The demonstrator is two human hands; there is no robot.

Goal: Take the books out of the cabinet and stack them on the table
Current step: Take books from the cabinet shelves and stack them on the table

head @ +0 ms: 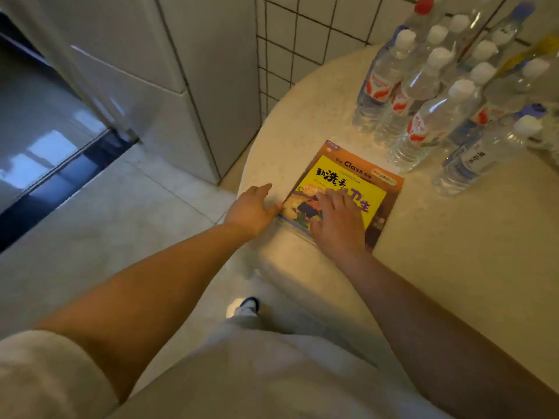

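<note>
From the head camera, a thin stack of picture books (351, 189), the top one yellow with an orange border and the printed words "The Class Trip", lies flat on the pale speckled round table (453, 252), close to its left rim. The stack's long axis runs from the near-left edge of the table toward the far right, so its top edge with the title points up and away toward the cluster of clear plastic water bottles with white caps (429, 95), which stand just beyond it.

The right hand (338, 222) lies palm down on the cover with fingers spread and flat, pressing rather than gripping. The left hand (252, 208) is open too, fingers loosely extended, its fingertips touching the stack's left edge at the table rim; it grips nothing.

To the left, white cabinet panels (169, 86) rise from the light tiled floor (106, 222).
</note>
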